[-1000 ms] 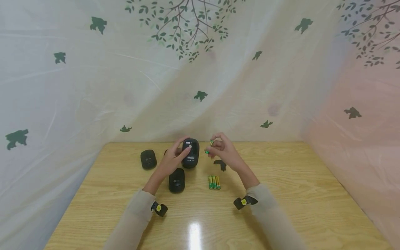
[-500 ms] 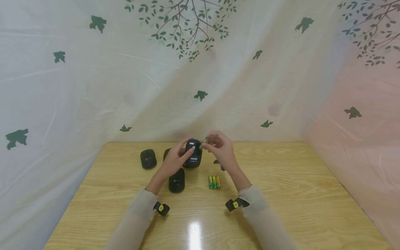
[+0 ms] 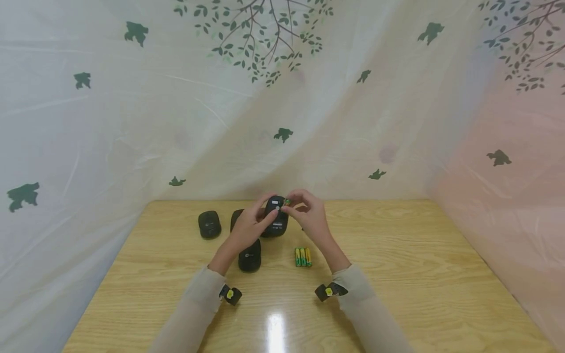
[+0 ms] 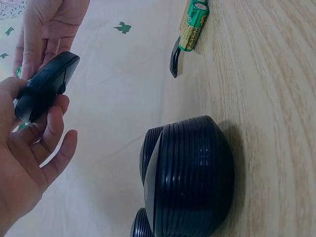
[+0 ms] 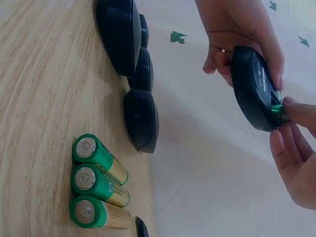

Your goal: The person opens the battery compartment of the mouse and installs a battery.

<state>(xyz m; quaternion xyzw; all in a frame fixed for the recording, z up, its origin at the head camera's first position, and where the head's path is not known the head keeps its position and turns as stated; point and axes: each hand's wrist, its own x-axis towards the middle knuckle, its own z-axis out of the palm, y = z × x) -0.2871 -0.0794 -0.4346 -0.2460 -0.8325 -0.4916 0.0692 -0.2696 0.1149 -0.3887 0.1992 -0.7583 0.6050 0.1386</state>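
Above the back part of the table, my left hand grips a black computer mouse with its labelled underside showing, thumb laid across it. My right hand pinches a green-and-gold battery between thumb and fingers. One end of this battery goes into the opening in the mouse's underside in the right wrist view. The left wrist view shows the held mouse edge-on, hiding most of the battery. Three more batteries lie side by side on the table, below the right hand.
Other black mice stand on the wooden table: one at the left, one nearer the front, and one partly behind the left hand. A small black cover lies beyond the batteries. A printed curtain hangs behind.
The right hand has moved left with the battery, from beside the mouse onto its underside. The left hand has shifted slightly right with the mouse.
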